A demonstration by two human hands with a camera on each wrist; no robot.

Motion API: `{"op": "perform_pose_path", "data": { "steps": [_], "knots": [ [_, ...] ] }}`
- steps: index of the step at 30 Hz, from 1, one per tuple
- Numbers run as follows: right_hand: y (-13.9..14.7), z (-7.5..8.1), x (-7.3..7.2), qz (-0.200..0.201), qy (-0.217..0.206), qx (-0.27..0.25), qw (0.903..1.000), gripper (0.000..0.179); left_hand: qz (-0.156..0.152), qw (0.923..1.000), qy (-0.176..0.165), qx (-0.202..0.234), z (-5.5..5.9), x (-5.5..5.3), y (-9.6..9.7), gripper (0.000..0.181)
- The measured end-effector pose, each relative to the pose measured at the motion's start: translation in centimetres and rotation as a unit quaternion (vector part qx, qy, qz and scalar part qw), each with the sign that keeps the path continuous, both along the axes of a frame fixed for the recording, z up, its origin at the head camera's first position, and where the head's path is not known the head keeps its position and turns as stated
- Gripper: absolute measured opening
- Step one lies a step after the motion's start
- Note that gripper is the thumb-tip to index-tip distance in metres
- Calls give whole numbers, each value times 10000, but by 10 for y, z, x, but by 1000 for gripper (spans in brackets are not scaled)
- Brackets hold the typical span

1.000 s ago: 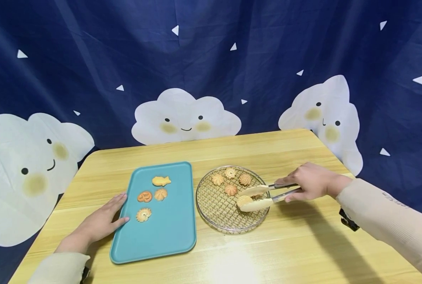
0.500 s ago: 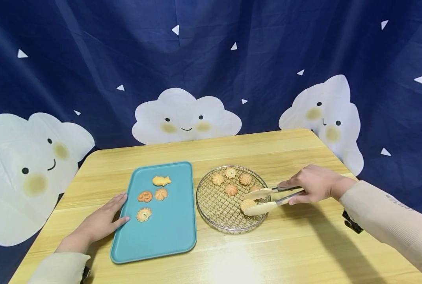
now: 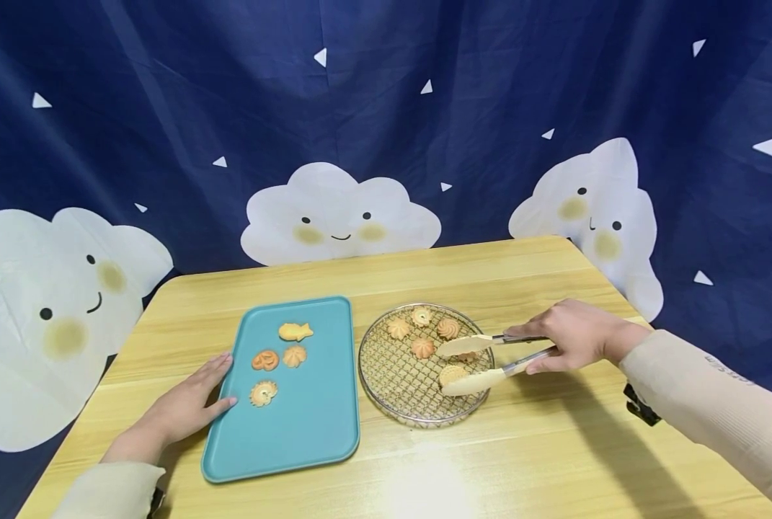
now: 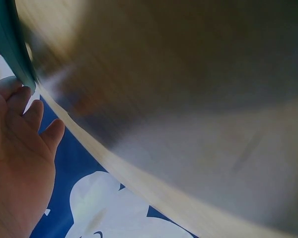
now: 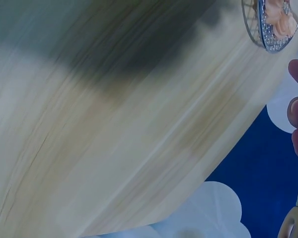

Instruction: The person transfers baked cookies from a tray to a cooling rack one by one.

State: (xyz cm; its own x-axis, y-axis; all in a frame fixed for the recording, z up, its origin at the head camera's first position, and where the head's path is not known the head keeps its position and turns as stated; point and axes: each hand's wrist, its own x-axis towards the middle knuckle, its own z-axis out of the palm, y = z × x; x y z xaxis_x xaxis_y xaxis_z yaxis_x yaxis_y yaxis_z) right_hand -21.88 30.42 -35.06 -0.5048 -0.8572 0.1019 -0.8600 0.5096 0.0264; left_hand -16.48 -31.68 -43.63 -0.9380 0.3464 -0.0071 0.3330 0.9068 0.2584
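My right hand (image 3: 570, 335) grips a pair of tongs (image 3: 530, 359) with cream tips, their arms spread over the right part of a round wire rack (image 3: 386, 393). A round cookie (image 3: 451, 374) lies against the lower tip, on the rack. Near the upper tip are a swirl cookie (image 3: 448, 329) and a flower-shaped cookie (image 3: 422, 347); another cookie between the arms is partly hidden. My left hand (image 3: 181, 407) rests on the left edge of a teal tray (image 3: 308, 425), fingers extended. In the left wrist view the tray's edge (image 4: 12, 42) meets those fingers.
On the tray lie a fish-shaped cookie (image 3: 295, 331), a pretzel-shaped cookie (image 3: 265, 360), a flower cookie (image 3: 294, 355) and a ring cookie (image 3: 263, 393). The wooden table (image 3: 398, 468) extends around both. Behind it hangs a dark blue curtain (image 3: 386, 108) with clouds.
The tongs moved slightly right and toward me, then their tips spread wider apart. The round cookie shifted a little to the right on the rack. My left hand stayed still.
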Motion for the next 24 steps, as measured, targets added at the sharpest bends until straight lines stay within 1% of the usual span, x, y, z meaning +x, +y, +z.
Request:
{"op": "perform_pose_path", "data": {
  "steps": [9, 17, 24],
  "knots": [
    [-9, -3, 1, -160, 146, -90, 9997, 67, 5, 10000, 17, 27, 2, 2, 1, 79],
    [-20, -10, 1, -361, 179, -185, 9990, 78, 30, 10000, 18, 10, 1, 2, 1, 79],
    [-32, -13, 1, -405, 214, -318, 9984, 83, 10, 10000, 45, 21, -1, 2, 0, 79]
  ]
}}
